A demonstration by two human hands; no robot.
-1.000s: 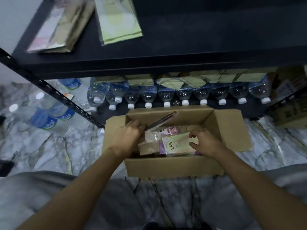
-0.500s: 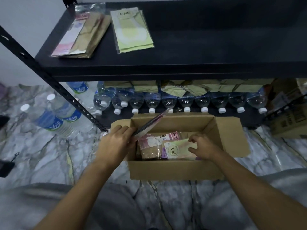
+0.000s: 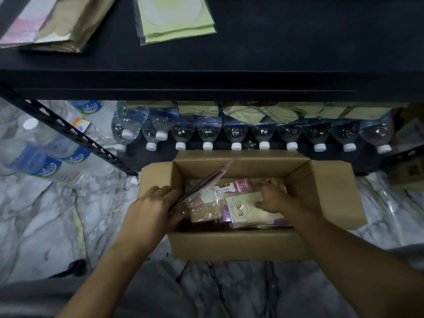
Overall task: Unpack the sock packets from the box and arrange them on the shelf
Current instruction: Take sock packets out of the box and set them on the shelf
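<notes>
An open cardboard box [image 3: 234,246] stands on the marble floor below the black shelf [image 3: 298,49]. Inside lie several sock packets; the top one is a pale green ENE packet [image 3: 243,208]. My left hand [image 3: 151,212] grips a dark packet [image 3: 202,182] on edge at the box's left wall. My right hand [image 3: 273,197] reaches into the box, its fingers on the pale green packet. On the shelf lie a beige and pink packet pile [image 3: 48,21] and a green packet [image 3: 176,17].
A row of water bottles [image 3: 236,131] lies on the lower shelf behind the box. More bottles [image 3: 52,161] lie on the floor at left, beside a slanted black shelf post [image 3: 66,129]. Another carton [image 3: 410,166] sits at far right.
My right hand has pushed deeper into the box across the green packet. My left hand keeps the dark packet on edge. The camera has tilted down, closer to the box.
</notes>
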